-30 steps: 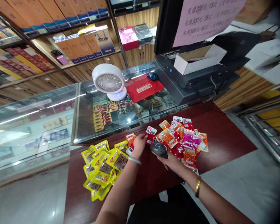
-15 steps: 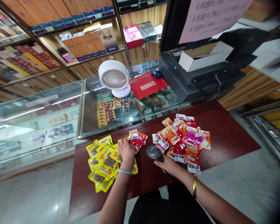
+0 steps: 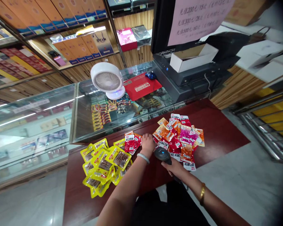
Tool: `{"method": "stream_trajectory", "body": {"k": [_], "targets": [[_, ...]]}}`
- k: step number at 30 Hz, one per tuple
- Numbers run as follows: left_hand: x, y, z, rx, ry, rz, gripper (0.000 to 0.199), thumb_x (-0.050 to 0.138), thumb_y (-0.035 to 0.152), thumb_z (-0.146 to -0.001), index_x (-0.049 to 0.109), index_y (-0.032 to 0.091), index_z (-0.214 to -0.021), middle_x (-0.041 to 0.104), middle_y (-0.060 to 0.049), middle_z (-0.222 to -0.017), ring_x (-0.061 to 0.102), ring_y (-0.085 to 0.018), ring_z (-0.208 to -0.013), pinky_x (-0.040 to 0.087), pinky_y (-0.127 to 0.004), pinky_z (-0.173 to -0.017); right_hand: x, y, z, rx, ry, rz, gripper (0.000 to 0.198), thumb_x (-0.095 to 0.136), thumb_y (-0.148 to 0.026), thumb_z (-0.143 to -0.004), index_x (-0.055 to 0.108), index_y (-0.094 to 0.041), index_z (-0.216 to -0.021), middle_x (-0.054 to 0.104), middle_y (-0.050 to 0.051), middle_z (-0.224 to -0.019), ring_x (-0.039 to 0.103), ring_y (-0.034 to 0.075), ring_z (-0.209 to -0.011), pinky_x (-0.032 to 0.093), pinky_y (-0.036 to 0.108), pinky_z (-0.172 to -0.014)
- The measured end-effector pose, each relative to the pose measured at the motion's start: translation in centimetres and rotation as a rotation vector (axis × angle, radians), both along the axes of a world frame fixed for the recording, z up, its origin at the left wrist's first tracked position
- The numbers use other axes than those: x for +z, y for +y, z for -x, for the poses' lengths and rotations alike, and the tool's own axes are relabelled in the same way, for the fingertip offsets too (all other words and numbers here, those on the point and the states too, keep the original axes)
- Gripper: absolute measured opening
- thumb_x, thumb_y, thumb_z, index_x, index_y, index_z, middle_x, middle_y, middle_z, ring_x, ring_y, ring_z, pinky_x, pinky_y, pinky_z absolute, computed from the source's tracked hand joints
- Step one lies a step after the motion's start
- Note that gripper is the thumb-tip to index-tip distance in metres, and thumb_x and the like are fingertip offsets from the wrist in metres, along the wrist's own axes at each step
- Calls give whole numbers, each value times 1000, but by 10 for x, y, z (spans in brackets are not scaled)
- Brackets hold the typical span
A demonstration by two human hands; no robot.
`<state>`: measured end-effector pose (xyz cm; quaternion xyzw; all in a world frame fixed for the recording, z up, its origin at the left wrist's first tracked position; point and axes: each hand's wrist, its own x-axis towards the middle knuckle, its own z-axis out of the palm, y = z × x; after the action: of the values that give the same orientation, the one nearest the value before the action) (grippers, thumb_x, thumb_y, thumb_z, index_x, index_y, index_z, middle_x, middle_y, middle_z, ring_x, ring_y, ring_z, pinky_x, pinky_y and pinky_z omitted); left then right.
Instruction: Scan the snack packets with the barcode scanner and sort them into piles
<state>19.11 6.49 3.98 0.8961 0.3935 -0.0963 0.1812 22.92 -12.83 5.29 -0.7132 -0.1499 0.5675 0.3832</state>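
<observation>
My right hand [image 3: 175,168] is wrapped round the handle of a dark barcode scanner [image 3: 162,153], its head pointing left with a small blue light showing. My left hand [image 3: 148,142] is palm down over the table between two piles, fingers reaching forward and nothing visible in them. Beside it on the left lies a small pile of red and orange snack packets [image 3: 129,142]. Farther left are overlapping yellow snack packets [image 3: 105,164] with brown contents in clear windows. A larger heap of red, orange and pink snack packets [image 3: 187,135] lies right of the scanner.
The dark red table [image 3: 77,204] adjoins a glass display counter [image 3: 85,125]. On the counter stand a white fan [image 3: 108,78], a red mat [image 3: 141,89] with a blue mouse [image 3: 151,75], and a monitor [image 3: 160,34]. An open white box [image 3: 191,61] sits below the monitor.
My left hand has moved right, from the small red pile to the gap beside the larger heap. A red packet now shows on top of the small pile. The view has shifted slightly.
</observation>
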Motion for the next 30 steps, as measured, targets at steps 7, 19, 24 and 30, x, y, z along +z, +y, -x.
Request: {"method": "stream_trajectory", "body": {"k": [7,19,24,30], "targets": [[-1,-10,42,247,-31,278,39,66,41,-84,51,19,-113,71,-8,-97,68,-21,-89,41,-26,-70,8,-2,-4,16,-30,-31,39,61,-52,-76,50,-20,-94,43,-13,-37,43,12,-33,33,22,-41],[9,-4,116,373,-18,257,33,64,38,-85,53,20,-111,71,-6,-89,68,-20,-83,40,-26,-67,6,31,9,84,-30,-122,33,63,-50,-79,52,-20,-88,45,-12,-42,44,10,-34,35,22,-40],[12,5,138,426,-49,179,33,59,37,-87,52,20,-115,71,-6,-94,68,-21,-87,43,-27,-72,10,44,18,86,-7,-193,33,61,-51,-81,52,-20,-89,46,-11,-44,45,10,-36,34,22,-41],[27,12,150,397,-38,-174,41,61,34,-85,53,16,-121,64,-15,-116,57,-30,-112,42,-39,-94,11,32,24,85,13,-153,36,64,-46,-79,52,-20,-100,46,-12,-48,42,10,-35,35,22,-39]]}}
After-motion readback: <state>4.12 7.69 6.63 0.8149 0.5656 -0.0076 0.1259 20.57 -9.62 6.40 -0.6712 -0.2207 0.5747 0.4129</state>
